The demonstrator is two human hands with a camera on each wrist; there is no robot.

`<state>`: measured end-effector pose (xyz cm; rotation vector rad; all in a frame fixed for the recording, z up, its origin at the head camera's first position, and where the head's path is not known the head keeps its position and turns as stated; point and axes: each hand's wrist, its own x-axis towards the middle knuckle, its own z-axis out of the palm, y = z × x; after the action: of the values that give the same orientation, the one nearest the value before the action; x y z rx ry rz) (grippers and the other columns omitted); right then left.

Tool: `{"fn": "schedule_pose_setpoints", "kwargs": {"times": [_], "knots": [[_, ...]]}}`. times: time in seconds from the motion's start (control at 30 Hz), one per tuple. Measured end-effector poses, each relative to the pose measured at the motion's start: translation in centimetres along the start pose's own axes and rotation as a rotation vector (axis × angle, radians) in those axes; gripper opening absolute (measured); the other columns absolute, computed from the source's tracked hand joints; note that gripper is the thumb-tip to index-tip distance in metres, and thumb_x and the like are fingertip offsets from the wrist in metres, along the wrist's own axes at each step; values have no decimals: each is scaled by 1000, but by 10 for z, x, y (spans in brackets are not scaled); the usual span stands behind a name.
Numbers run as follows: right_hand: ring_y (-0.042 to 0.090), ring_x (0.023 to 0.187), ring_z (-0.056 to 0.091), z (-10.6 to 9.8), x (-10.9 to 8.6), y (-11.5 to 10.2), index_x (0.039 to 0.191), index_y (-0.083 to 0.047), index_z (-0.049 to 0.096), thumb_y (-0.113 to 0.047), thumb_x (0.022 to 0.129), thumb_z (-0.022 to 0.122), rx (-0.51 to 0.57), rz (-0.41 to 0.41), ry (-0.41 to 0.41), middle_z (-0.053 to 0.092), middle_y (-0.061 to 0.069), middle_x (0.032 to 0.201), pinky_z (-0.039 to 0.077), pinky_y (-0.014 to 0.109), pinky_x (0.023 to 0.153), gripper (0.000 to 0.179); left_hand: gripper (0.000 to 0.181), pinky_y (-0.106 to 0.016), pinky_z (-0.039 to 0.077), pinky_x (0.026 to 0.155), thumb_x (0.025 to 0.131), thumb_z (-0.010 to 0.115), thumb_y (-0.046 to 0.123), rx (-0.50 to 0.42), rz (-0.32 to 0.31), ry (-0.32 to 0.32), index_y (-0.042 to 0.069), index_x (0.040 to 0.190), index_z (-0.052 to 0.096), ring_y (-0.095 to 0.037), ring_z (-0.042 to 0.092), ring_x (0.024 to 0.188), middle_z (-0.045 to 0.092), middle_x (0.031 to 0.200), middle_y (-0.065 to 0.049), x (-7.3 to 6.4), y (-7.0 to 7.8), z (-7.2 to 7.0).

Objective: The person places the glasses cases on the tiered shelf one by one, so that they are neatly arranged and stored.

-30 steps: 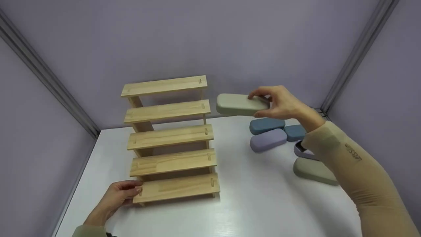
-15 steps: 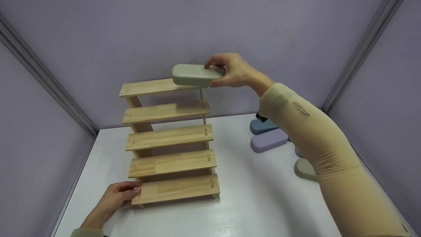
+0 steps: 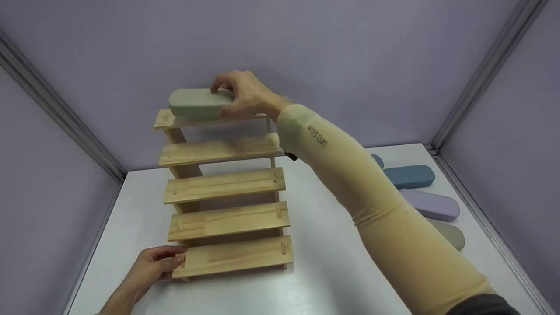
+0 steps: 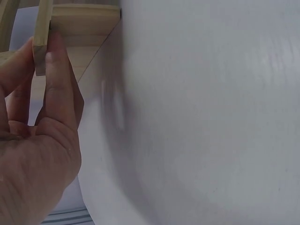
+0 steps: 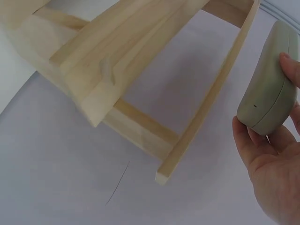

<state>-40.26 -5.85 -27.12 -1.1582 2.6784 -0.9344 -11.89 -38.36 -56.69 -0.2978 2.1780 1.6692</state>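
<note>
My right hand (image 3: 247,94) grips the right end of a pale green glasses case (image 3: 192,103), thumb on the near side and fingers over the top. In the right wrist view the case (image 5: 269,89) shows a seam along its side and hangs apart from the top board of the wooden tiered shelf (image 3: 225,186). It is over the left part of that top board in the head view. Down at the lowest step, my left hand (image 3: 151,267) pinches the board's left end; the left wrist view shows the thumb and fingers around the board edge (image 4: 41,44).
On the white table (image 3: 315,280) at the right lie blue glasses cases (image 3: 411,176), a lilac case (image 3: 431,204) and a grey-green case (image 3: 450,234), partly hidden by my right sleeve (image 3: 372,188). Purple-grey walls (image 3: 350,52) enclose the table at the back and sides.
My right hand has carried the pale green case leftward and up, from beside the shelf to over its top board. The left hand keeps its hold on the lowest board.
</note>
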Motion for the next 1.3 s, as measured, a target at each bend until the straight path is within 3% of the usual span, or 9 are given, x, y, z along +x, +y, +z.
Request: {"fn": "schedule_pose_setpoints", "kwargs": {"times": [0.2,0.47,0.77,1.07,1.3], "knots": [[18,127,67,18,8,-6,141,-17,73,-15,86,83,22,24,-8,74,10,148,54,30,109,55,38,-24,65,78,107,77,15,-27,-12,3,1,142,74,-6,74,92,79,106,10,-11,-4,10],[18,134,66,36,14,-21,143,-16,73,-15,92,84,1,-14,-26,72,6,152,53,28,113,52,35,-24,65,79,107,78,17,-48,-52,18,5,140,77,-5,74,93,79,107,11,-23,-7,13],[17,140,61,50,12,-25,149,-20,66,-14,97,79,-34,0,-44,67,4,159,50,29,117,53,35,-23,64,78,108,77,15,-58,-60,17,4,141,77,-3,74,92,80,104,13,-26,-9,14],[17,142,60,53,8,-25,155,-22,61,-15,104,76,-72,-11,-50,66,4,159,47,29,120,53,36,-23,63,76,108,77,16,-40,-69,23,4,142,76,-5,71,87,80,105,12,-28,-7,19],[16,148,57,52,3,-25,161,-28,54,-16,106,74,-62,31,-74,59,2,167,45,31,127,60,36,-23,64,77,108,76,14,-44,-69,29,2,141,76,-4,73,91,80,105,12,-24,-7,18]]}}
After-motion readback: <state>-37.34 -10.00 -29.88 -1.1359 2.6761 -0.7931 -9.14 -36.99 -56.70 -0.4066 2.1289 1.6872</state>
